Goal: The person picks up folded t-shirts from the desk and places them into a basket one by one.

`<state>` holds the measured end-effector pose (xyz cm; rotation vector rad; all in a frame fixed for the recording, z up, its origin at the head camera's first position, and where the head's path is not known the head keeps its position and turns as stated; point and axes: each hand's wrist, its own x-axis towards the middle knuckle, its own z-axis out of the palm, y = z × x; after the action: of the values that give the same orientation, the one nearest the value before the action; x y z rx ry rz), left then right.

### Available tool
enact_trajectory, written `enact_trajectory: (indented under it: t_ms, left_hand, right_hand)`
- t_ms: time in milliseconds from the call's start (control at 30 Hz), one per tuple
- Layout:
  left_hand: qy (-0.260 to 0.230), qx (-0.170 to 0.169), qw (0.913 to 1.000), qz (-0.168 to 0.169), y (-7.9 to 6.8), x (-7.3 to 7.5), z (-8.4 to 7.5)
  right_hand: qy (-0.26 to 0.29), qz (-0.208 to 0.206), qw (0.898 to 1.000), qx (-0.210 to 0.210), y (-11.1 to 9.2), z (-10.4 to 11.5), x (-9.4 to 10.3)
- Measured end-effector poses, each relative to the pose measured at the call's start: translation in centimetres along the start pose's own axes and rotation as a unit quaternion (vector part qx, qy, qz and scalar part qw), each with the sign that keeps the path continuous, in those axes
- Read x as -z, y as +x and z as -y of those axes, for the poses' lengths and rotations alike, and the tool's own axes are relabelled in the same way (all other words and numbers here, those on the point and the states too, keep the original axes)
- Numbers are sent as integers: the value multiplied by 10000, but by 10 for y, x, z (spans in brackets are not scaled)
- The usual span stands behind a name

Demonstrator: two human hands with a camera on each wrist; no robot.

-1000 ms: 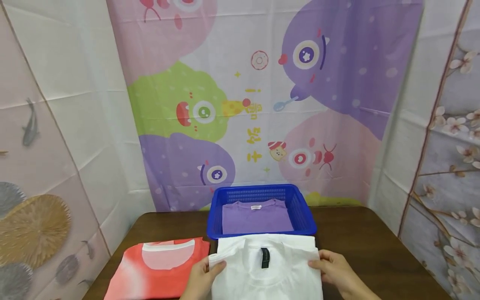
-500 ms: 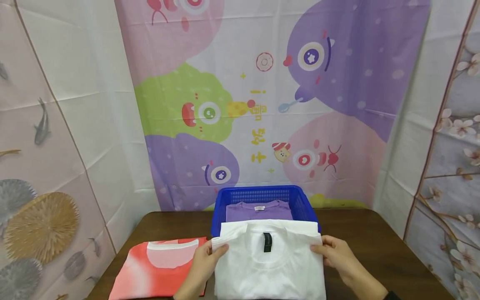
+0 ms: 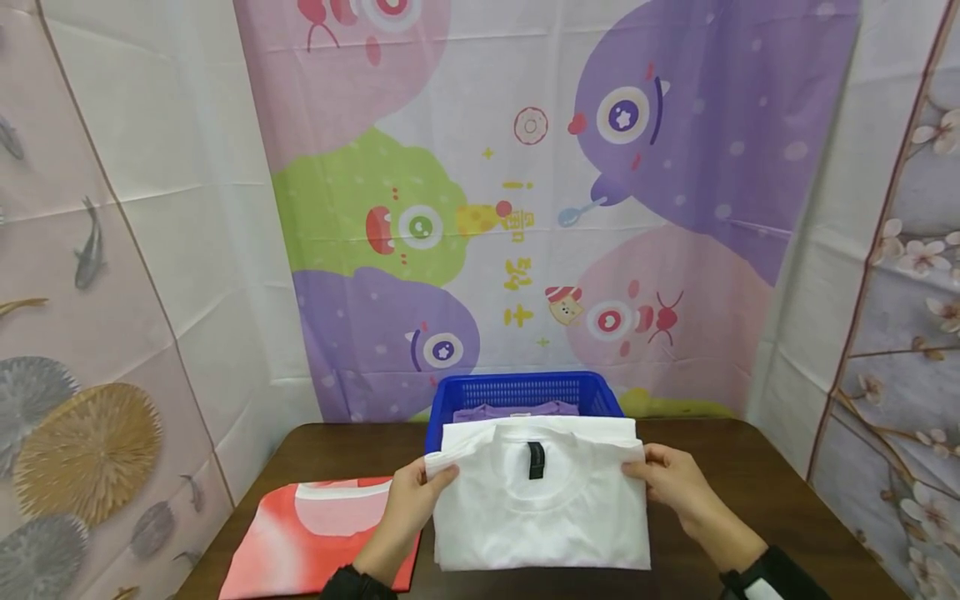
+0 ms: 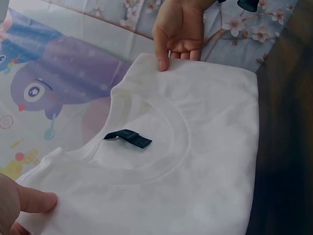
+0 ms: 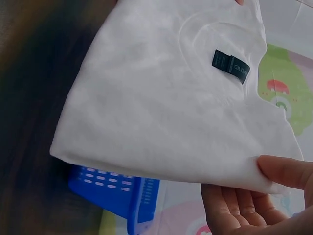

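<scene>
A folded white T-shirt with a black neck label hangs above the table between both hands. My left hand pinches its upper left corner, thumb on the front. At the opposite upper corner my right hand pinches the cloth the same way; in the right wrist view its fingers lie beneath the fold. Behind the shirt stands a blue plastic basket, its front hidden by the white cloth. Inside it, only the top edge of a folded purple shirt shows.
A folded red and pink shirt lies on the dark wooden table to the left, partly covered by my left forearm. A cartoon-print curtain hangs right behind the basket, with patterned cloth panels on either side.
Both hands have raised the white T-shirt and brought it forward toward the basket. Its lower edge has come into view, and it now covers more of the basket and purple shirt.
</scene>
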<state>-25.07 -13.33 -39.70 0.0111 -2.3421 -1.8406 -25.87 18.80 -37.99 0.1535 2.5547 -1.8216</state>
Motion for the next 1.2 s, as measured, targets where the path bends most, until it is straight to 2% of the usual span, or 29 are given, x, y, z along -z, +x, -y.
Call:
enact_trajectory:
  t_ms: [467, 800, 1200]
  left_hand:
    - [173, -151, 9997, -114, 17, 2, -14]
    - [294, -523, 9978, -292, 37, 0, -26]
    - [318, -530, 9969, -495, 62, -2, -38]
  right_hand:
    - [-336, -174, 9991, 202, 17, 16, -4]
    - [-533, -458, 9968, 373, 32, 30, -1]
    - [-538, -773, 9943, 493, 51, 46, -2]
